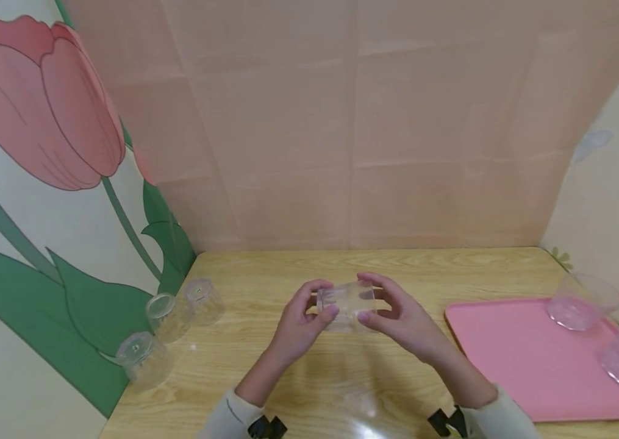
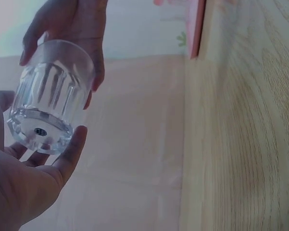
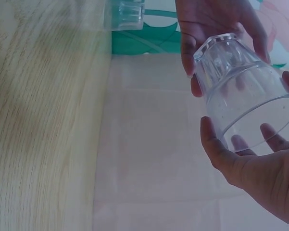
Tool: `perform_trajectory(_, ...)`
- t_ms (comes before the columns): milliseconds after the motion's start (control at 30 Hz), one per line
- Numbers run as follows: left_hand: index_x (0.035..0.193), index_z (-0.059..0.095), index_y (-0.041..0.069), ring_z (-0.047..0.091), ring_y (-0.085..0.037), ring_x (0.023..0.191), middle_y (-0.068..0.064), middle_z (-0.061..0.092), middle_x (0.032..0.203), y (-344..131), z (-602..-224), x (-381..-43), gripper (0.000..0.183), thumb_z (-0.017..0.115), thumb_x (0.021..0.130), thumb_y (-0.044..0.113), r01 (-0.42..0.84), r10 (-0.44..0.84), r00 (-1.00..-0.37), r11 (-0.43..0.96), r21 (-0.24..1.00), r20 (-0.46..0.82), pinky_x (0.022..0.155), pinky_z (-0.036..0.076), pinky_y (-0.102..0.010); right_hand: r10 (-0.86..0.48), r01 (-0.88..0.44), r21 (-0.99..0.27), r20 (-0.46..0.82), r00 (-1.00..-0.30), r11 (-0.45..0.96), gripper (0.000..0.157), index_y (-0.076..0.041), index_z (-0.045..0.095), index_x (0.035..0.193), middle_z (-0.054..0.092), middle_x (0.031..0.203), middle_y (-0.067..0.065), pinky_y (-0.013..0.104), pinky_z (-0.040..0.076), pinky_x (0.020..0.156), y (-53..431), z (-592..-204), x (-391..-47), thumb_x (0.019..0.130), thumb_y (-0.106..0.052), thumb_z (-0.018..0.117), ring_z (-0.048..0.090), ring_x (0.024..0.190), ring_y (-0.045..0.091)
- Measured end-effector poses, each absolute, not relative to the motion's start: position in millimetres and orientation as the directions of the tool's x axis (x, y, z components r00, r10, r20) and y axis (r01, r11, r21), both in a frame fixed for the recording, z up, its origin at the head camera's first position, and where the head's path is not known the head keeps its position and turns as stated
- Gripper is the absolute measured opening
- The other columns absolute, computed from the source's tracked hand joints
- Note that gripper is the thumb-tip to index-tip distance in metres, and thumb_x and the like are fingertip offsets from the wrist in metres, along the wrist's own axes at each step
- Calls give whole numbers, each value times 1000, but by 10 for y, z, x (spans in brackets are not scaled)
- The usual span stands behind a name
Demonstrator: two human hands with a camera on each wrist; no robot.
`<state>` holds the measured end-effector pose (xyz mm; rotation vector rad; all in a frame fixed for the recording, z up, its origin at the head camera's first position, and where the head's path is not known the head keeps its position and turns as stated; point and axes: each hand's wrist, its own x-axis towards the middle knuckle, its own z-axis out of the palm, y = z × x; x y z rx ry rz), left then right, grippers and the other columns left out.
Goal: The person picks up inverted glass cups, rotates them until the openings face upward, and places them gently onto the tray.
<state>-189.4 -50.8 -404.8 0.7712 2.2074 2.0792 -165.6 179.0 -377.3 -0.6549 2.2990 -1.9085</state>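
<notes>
A clear drinking glass (image 1: 346, 305) lies sideways in the air between both hands, above the wooden table. My left hand (image 1: 299, 323) grips its base end, thumb in front and fingers behind. At the rim end, my right hand (image 1: 405, 317) holds it the same way. The left wrist view shows the thick base of the glass (image 2: 43, 125) with a small dark mark, near the left fingers. Seen from the right wrist, the open mouth of the glass (image 3: 262, 120) points toward the right palm.
Several upside-down glasses (image 1: 141, 360) stand on the table (image 1: 265, 268) at the left, by a wall with a tulip picture. A pink tray (image 1: 512, 353) lies at the right, bearing upright clear glasses (image 1: 575, 314). A pinkish sheet (image 1: 287, 134) covers the back.
</notes>
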Motion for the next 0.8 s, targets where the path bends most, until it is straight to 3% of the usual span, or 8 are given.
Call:
perform_trajectory(200,136,54,5,63,-26,111,-15,59,130,-517,-4038,-1888,44,69,97,18,353,363,-874,20,935,322,74,59,-27,-379,-262,-954,192,-905,142,66,-16,38,153,42,143,24,45,59,87,1810,-3763,-1646,96,-14,71,63,113,40)
perform_trajectory(333,138,53,5,62,-28,113,-13,58,131,-534,-4046,-1897,46,68,98,19,368,369,-873,70,927,318,80,59,-29,-379,-273,-950,199,-904,153,67,-17,39,153,41,144,23,40,60,85,1825,-3755,-1640,95,-13,72,62,113,41)
perform_trajectory(533,137,55,11,60,-24,119,-9,57,136,-577,-4052,-1914,44,70,97,22,413,362,-869,153,898,337,93,56,-36,-374,-341,-922,254,-892,185,64,-15,42,152,41,145,21,35,60,83,1853,-3748,-1643,95,-12,72,55,119,42)
perform_trajectory(800,137,55,19,61,-24,121,0,58,136,-666,-4068,-1916,44,70,97,27,444,354,-865,206,872,356,95,55,-37,-350,-427,-847,314,-883,318,65,-22,45,151,45,147,6,32,55,93,1931,-3755,-1643,94,-16,74,49,123,28)
